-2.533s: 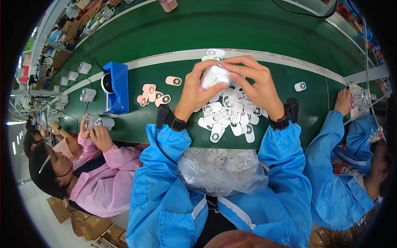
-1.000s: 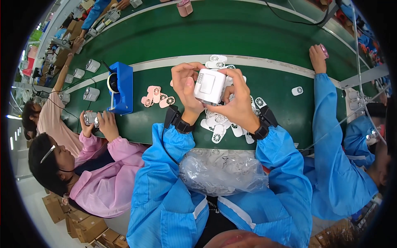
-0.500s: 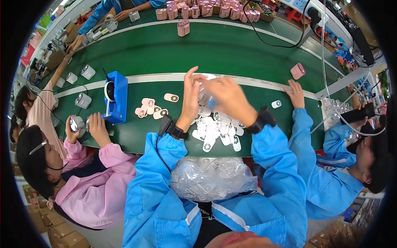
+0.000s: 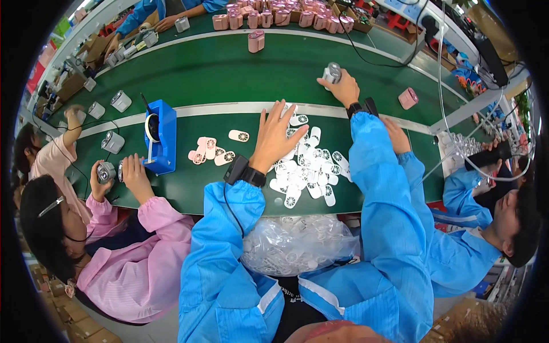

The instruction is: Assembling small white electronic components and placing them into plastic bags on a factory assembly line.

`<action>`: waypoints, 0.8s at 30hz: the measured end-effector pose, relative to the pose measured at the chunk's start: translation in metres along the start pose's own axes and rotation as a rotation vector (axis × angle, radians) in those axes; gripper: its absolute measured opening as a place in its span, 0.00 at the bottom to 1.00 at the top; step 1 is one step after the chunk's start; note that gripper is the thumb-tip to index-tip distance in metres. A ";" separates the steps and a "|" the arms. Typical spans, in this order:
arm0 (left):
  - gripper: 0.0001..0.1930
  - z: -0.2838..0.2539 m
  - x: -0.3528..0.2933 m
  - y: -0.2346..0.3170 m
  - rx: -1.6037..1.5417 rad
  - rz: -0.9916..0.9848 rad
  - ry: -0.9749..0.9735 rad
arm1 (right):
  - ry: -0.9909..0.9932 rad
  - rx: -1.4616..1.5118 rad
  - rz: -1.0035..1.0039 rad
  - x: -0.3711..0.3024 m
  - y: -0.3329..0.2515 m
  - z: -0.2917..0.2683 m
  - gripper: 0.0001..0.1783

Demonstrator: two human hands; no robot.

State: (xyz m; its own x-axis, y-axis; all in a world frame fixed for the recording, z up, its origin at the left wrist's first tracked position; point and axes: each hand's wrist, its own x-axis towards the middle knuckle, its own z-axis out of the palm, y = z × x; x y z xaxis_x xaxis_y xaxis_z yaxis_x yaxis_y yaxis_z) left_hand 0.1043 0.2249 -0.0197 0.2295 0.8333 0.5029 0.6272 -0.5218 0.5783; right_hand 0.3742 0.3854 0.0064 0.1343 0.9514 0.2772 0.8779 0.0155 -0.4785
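I take the heap of white spoked cover plates (image 4: 306, 171) as my landmark. The left hand (image 4: 277, 140) is the nearer one: it lies over the heap's far-left edge, fingers loosely spread, most plates to its right and nearer me. I can't tell whether its fingertips touch one.

The right hand (image 4: 345, 91) reaches beyond the heap, to the right, past the pale rail (image 4: 229, 107), its thumb and fingers closed around a white-and-silver round-topped device (image 4: 331, 73). The device's long axis looks roughly upright, leaning slightly; I can't tell whether its base meets the green surface.
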 end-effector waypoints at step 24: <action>0.22 0.026 -0.003 0.018 -0.253 0.120 -0.204 | -0.291 0.194 -0.452 -0.261 -0.001 -0.046 0.41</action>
State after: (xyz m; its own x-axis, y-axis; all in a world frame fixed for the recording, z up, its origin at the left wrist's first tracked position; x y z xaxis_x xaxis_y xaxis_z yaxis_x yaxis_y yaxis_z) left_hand 0.1346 0.2178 -0.0271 0.4509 0.7693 0.4527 0.3885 -0.6257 0.6764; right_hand 0.3592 0.1233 -0.0269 -0.3911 0.8823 0.2617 0.7144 0.4704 -0.5180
